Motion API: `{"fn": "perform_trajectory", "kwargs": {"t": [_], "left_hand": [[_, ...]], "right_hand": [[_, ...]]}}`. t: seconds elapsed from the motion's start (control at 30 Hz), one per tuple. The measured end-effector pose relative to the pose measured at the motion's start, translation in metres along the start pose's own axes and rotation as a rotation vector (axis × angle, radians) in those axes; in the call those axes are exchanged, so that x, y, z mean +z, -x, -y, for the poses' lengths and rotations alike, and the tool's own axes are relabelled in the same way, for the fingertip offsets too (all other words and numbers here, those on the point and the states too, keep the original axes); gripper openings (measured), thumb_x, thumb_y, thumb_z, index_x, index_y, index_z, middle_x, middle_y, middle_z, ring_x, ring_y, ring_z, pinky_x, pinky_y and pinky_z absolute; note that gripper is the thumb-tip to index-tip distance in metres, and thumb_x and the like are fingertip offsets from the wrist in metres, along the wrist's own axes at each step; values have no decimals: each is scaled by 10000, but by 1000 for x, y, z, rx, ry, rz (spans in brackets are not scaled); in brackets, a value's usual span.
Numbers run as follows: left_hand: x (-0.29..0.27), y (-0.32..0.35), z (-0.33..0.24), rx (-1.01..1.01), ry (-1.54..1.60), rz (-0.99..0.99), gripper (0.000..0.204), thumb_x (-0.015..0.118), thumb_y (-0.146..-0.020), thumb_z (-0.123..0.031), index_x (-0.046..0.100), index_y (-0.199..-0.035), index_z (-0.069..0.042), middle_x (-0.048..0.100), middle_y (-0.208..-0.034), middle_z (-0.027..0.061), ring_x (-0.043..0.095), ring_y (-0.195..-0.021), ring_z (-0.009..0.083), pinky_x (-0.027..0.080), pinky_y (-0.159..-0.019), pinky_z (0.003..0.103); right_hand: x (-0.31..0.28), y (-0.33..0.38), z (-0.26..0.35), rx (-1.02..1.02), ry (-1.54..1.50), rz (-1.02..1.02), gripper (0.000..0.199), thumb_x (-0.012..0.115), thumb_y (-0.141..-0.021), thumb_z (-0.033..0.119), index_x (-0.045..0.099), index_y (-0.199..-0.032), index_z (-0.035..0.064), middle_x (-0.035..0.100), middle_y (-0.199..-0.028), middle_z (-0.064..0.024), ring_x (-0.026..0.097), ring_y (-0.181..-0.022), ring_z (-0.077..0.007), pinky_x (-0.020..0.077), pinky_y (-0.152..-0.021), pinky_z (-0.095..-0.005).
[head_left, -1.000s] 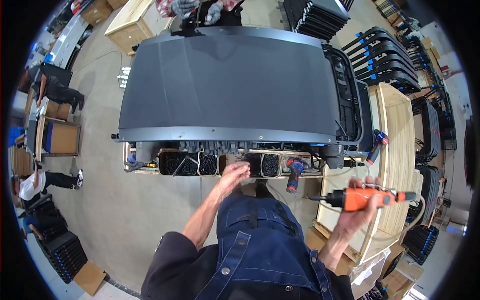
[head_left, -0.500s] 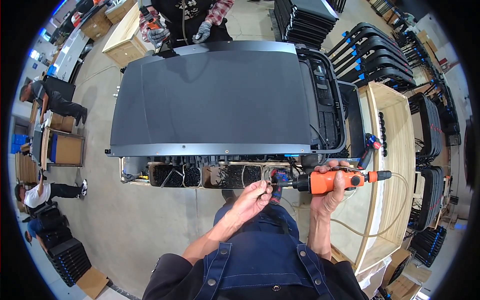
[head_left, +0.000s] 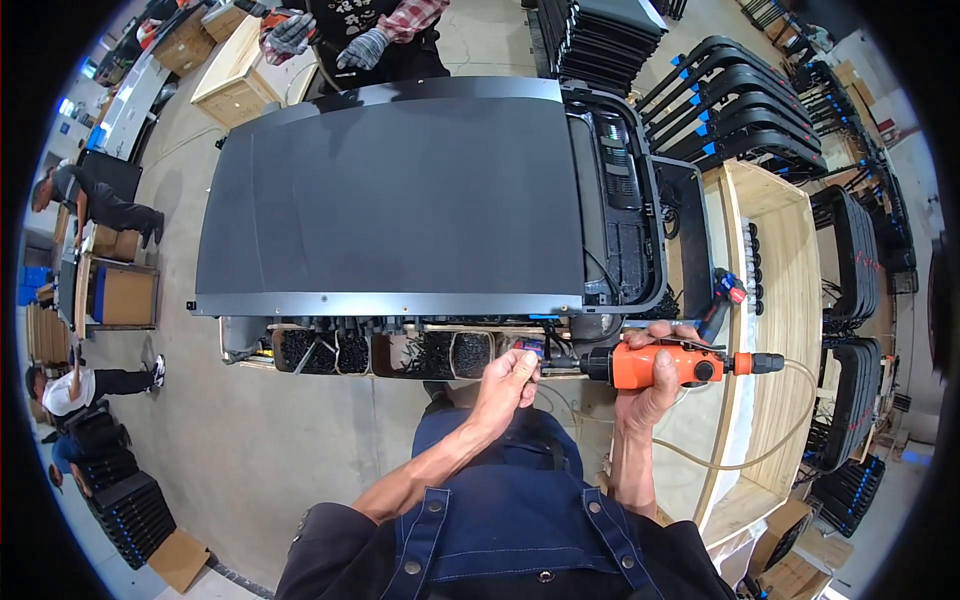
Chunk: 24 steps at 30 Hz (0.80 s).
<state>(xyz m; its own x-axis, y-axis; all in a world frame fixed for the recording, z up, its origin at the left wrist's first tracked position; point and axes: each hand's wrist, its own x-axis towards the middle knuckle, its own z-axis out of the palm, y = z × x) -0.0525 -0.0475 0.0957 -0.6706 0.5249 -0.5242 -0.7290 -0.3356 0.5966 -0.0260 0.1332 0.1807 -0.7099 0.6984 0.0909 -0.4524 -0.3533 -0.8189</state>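
My right hand (head_left: 645, 395) is wrapped round an orange air screwdriver (head_left: 660, 366), held level with its dark chuck and bit toward the left. My left hand (head_left: 508, 383) is closed in a pinch at the end of the bit. Whatever lies between those fingertips is too small to make out. Just beyond both hands is a treadmill (head_left: 400, 200), with a wide dark belt, grey side rails and an uncovered black frame at its right end. Along its near side, trays (head_left: 425, 355) hold many small black screws.
A tan air hose (head_left: 745, 467) loops from the screwdriver beside a wooden crate (head_left: 780, 250). A red and black power tool (head_left: 727, 292) leans near the crate. Across the treadmill stands a co-worker with gloved hands (head_left: 365, 48). Black frames (head_left: 740, 100) are stacked at the far right.
The view has shifted, moving the treadmill slightly left in the picture. My hands keep the same hold, with the left still at the bit. The co-worker's gloved hands have moved up and left.
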Motion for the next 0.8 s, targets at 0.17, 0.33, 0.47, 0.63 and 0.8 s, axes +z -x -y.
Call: {"fn": "perform_trajectory", "kwargs": {"t": [0.17, 0.33, 0.47, 0.63, 0.8], "left_hand": [[19, -41, -4, -265, 487, 146, 205, 598, -1028, -283, 565, -976, -88, 531, -821, -16, 394, -622, 48, 313, -507, 193], [45, -78, 7, -342, 729, 118, 240, 602, -1015, -318, 577, -995, -80, 528, -808, -15, 390, -602, 55, 327, -494, 192], [37, -92, 24, -337, 779, 102, 297, 589, -1005, -386, 564, -981, -90, 531, -786, -11, 432, -579, 57, 380, -474, 190], [47, -78, 17, -296, 502, -75, 292, 554, -1043, -350, 588, -1016, -62, 560, -810, -5, 501, -608, 69, 414, -492, 192], [29, -83, 16, -333, 522, -6, 347, 536, -1052, -353, 619, -1133, -25, 562, -800, -14, 525, -626, 76, 441, -517, 215]], "right_hand": [[3, -16, 7, -125, 84, 29, 478, 738, -838, 132, 504, -1253, 103, 616, -1082, -113, 646, -880, -225, 520, -889, -446], [16, -32, -1, -241, 244, 261, 506, 729, -819, 5, 467, -1249, 54, 629, -1102, -167, 653, -906, -250, 562, -852, -433], [29, -36, -13, -194, 457, 376, 473, 721, -790, -50, 491, -1196, 26, 634, -1119, -184, 679, -926, -241, 584, -842, -397], [55, -51, -25, -90, 534, 634, 437, 733, -765, -105, 555, -1150, -1, 673, -1064, -138, 683, -903, -160, 577, -821, -304], [89, -67, -28, -13, 652, 311, 377, 722, -793, -78, 574, -1132, -6, 684, -1011, -86, 647, -773, -100, 552, -699, -254]]}}
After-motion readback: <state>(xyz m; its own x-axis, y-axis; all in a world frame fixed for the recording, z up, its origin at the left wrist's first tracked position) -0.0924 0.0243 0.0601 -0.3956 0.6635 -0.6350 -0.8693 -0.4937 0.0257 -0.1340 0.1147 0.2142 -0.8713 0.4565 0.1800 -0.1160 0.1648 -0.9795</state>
